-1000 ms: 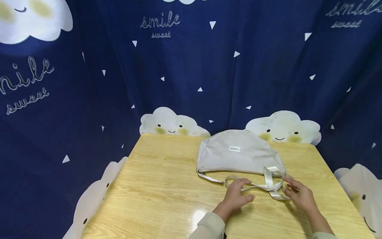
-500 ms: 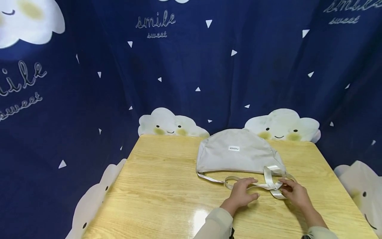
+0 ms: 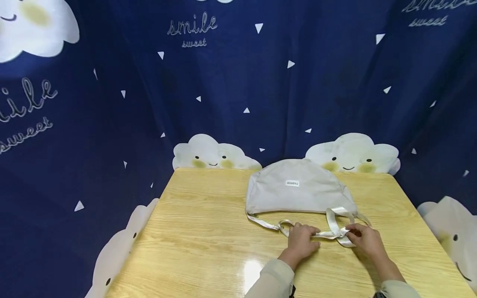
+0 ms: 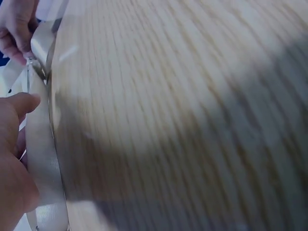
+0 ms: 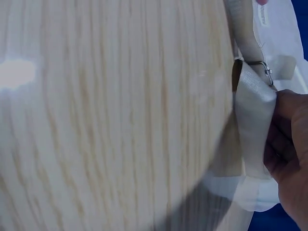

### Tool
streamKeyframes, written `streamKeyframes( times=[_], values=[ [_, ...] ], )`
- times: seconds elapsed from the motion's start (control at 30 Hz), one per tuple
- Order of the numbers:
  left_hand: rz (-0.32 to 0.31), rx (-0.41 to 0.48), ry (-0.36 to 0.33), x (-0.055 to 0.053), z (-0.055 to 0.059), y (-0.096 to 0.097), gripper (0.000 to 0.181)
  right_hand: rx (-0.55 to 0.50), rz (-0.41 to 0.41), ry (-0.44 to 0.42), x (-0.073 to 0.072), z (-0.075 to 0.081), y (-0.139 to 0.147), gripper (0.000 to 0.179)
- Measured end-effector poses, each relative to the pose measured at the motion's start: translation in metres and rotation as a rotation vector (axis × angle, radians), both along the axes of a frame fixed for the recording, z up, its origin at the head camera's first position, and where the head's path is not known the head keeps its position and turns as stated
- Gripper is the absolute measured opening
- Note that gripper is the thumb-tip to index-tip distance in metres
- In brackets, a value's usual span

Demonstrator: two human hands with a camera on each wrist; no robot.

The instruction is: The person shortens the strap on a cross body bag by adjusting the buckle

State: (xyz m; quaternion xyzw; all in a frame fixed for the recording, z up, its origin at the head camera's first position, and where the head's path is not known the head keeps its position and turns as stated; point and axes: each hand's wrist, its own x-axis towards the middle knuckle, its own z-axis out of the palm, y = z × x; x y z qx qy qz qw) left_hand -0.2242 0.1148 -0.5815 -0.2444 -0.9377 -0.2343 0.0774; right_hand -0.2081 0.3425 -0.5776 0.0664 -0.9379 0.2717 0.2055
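A pale grey handbag (image 3: 309,196) with a small white label lies at the far side of the wooden table. Its light strap (image 3: 326,235) runs loosely along the bag's near side, looped at both ends. My left hand (image 3: 300,241) holds the strap near its middle; in the left wrist view the thumb lies over the flat band (image 4: 45,163). To the right, my right hand (image 3: 367,241) pinches the strap beside a loop. A small metal buckle (image 5: 267,72) shows just past those fingertips in the right wrist view. Some right-hand fingers are hidden behind the strap.
The wooden table (image 3: 193,231) extends left and towards me. Behind it and at the sides hangs a dark blue curtain (image 3: 223,74) printed with clouds and triangles. A bright reflection lies on the tabletop near my left sleeve (image 3: 273,277).
My right hand has moved left along the strap and now pinches it by the loop. My left hand has shifted slightly right and its fingers have closed on the strap. The bag stays put.
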Motion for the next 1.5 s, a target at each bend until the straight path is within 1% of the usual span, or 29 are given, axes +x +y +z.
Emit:
streamKeyframes(
  times=[0.1,0.2,0.23,0.33,0.4,0.47,0.53,0.57,0.6,0.7,0.8,0.9,0.93,1.03,1.17,1.33,1.5],
  values=[
    [0.048,-0.017,0.029,0.003,-0.001,-0.001,0.021,0.02,0.024,0.0,0.003,0.003,-0.004,0.015],
    [0.057,-0.016,0.063,0.007,-0.002,-0.005,0.014,0.048,0.03,0.034,0.008,0.008,-0.009,0.014],
    [0.052,-0.017,0.075,0.009,-0.002,-0.007,0.013,0.056,0.028,0.049,0.01,0.009,-0.011,0.015],
    [0.021,-0.029,0.109,0.012,-0.001,-0.014,0.01,0.078,0.025,0.13,0.014,0.011,-0.016,0.019],
    [0.007,-0.027,0.116,0.012,0.0,-0.018,0.009,0.085,0.048,0.191,0.014,0.013,-0.019,0.021],
    [-0.007,-0.013,0.139,0.011,0.001,-0.02,0.01,0.095,0.083,0.25,0.012,0.015,-0.019,0.021],
    [-0.034,0.015,0.157,0.009,0.004,-0.019,0.013,0.089,0.106,0.296,0.012,0.019,-0.018,0.018],
    [-0.049,0.029,0.159,0.009,0.005,-0.017,0.015,0.091,0.112,0.31,0.014,0.021,-0.016,0.014],
    [-0.067,0.043,0.154,0.009,0.005,-0.016,0.017,0.094,0.112,0.318,0.016,0.022,-0.015,0.013],
    [-0.108,0.082,0.071,0.011,0.006,-0.016,0.02,0.095,0.119,0.319,0.022,0.021,-0.014,0.014],
    [-0.119,0.119,-0.03,0.013,0.004,-0.023,0.022,0.087,0.135,0.32,0.024,0.018,-0.018,0.012],
    [-0.126,0.161,-0.087,0.012,0.004,-0.031,0.021,0.058,0.154,0.333,0.023,0.016,-0.024,0.018],
    [-0.13,0.174,-0.094,0.012,0.004,-0.034,0.021,0.051,0.154,0.332,0.022,0.016,-0.026,0.019],
    [-0.151,0.192,-0.08,0.011,0.007,-0.042,0.019,0.034,0.154,0.327,0.021,0.015,-0.03,0.019],
    [-0.172,0.199,-0.044,0.01,0.011,-0.048,0.019,0.065,0.157,0.313,0.023,0.017,-0.032,0.02],
    [-0.164,0.21,-0.078,0.01,0.017,-0.056,0.019,0.124,0.181,0.277,0.024,0.023,-0.035,0.02],
    [-0.162,0.217,-0.09,0.012,0.021,-0.066,0.016,0.141,0.223,0.247,0.025,0.027,-0.044,0.021]
  ],
)
